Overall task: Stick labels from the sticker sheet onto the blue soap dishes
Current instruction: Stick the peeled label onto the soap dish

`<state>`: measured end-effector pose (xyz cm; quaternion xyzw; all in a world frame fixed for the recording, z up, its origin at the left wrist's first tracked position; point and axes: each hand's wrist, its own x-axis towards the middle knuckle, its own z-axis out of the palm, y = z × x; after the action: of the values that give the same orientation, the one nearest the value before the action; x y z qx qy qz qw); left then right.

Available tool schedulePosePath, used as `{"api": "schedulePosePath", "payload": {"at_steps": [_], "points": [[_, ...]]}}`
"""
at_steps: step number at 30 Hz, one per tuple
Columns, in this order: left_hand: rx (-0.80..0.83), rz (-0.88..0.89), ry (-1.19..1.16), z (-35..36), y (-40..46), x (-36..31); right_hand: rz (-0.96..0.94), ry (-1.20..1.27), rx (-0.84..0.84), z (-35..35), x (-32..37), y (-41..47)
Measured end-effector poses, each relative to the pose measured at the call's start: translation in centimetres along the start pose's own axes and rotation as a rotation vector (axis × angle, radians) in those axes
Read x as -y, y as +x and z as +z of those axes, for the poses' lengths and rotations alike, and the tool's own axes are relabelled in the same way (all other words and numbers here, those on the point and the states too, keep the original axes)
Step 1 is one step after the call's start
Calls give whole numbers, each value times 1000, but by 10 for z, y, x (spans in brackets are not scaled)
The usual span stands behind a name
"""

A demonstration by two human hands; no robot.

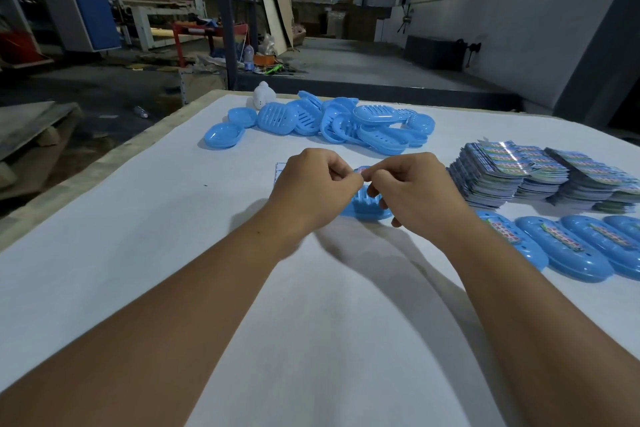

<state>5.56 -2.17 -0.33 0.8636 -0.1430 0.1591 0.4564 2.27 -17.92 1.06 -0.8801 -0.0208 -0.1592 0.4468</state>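
Blue slotted soap dish sits on the white table mid-frame, mostly hidden behind both hands. Left hand and right hand meet above it, fingers curled, fingertips pinching a small label between them; only a sliver of the label shows, so its print can't be read. Sticker sheet lies flat just behind the left hand, only its left edge visible. Whether either hand touches the dish: cannot tell. Far side of the table: loose pile of unlabelled blue dishes, some slotted inserts, some plain trays, overlapping; one tray lies apart at the pile's left end. Small white object stands at the table's far edge, just behind the pile. Right side: stacks of printed label sheets side by side, edges ragged. In front of the stacks, a row of labelled dishes, each with a colourful strip along the top, running off the right edge of the frame.
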Motion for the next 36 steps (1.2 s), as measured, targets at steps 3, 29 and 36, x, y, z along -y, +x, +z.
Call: {"api": "schedulePosePath", "payload": {"at_steps": [3, 29, 36], "points": [[15, 16, 28, 0, 0, -1, 9, -79, -88, -3, -5, 3], [142, -247, -26, 15, 25, 15, 279, 27, -53, -8, -23, 18], [232, -313, 67, 14, 35, 11, 319, -134, -43, -1, -25, 26]]}}
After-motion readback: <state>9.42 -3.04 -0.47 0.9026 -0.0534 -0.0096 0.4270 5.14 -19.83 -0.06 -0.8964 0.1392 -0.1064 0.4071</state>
